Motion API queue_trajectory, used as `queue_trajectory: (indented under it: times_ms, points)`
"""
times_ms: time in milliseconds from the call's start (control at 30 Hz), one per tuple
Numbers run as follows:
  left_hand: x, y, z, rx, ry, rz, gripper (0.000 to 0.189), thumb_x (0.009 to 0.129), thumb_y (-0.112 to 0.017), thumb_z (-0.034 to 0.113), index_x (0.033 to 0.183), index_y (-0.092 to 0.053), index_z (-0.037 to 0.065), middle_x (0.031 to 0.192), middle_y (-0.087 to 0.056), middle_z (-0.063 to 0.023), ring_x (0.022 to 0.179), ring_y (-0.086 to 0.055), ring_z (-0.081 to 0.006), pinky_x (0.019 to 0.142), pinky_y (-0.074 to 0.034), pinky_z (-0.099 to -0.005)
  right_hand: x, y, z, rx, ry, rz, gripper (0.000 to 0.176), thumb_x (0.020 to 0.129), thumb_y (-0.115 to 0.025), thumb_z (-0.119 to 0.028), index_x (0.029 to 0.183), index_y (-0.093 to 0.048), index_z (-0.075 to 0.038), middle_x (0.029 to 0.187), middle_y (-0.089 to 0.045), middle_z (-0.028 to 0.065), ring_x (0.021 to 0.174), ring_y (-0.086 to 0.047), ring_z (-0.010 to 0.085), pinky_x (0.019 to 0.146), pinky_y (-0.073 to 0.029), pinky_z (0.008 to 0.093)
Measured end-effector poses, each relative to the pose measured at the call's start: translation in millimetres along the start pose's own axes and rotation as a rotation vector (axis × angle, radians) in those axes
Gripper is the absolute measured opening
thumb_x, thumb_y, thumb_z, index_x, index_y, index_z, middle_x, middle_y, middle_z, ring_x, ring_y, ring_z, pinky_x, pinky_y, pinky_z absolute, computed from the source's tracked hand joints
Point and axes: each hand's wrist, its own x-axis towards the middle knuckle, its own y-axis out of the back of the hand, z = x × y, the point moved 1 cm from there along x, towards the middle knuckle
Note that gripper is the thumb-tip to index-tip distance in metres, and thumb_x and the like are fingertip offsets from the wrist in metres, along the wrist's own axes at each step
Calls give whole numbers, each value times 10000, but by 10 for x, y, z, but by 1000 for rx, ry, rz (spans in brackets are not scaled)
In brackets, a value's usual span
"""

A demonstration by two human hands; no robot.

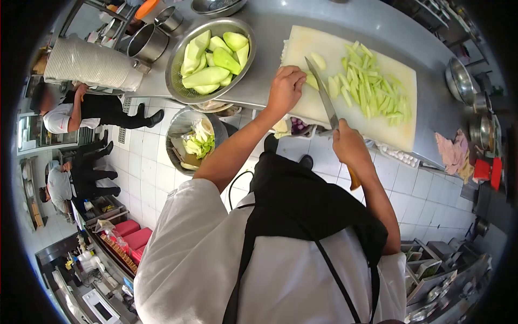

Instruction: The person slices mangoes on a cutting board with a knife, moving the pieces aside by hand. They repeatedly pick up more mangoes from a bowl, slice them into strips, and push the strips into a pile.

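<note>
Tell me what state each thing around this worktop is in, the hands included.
Left hand: closed on a pale green piece
Right hand: gripping the knife
Knife: blade bare, over the board
Board: flat, partly covered
Strips: cut, loosely heaped
Metal bowl: filled with large pieces
Bin: open, scraps inside

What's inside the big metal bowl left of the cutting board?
The metal bowl holds a heap of pale green vegetable pieces. Whatever lies beneath the top ones is covered, so it cannot be seen.
</note>
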Motion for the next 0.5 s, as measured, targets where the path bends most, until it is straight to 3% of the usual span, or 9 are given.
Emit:
queue_trajectory:
  times_ms: [267, 500]
  points:
    - [-27, -39, -58, -24, 2, 39, 129, 824, -738, -15, 942, -768, 25, 1009, -717, -90, 918, -658, -303, 821, -549, -386, -367, 334, -241, -13, -72, -98, 284, 1039, -484, -201, 1183, -495, 43, 962, -656, 368, 991, -620, 539, 911, -459, 580]
    - [-16, -21, -10, -39, 7, 38, 121, 796, -717, -56, 898, -760, -6, 984, -706, -118, 929, -649, -325, 841, -543, -403, -169, -60, -47, -54, -50, -59, 292, 1023, -494, -179, 1195, -485, 57, 967, -665, 369, 967, -637, 549, 902, -459, 608]
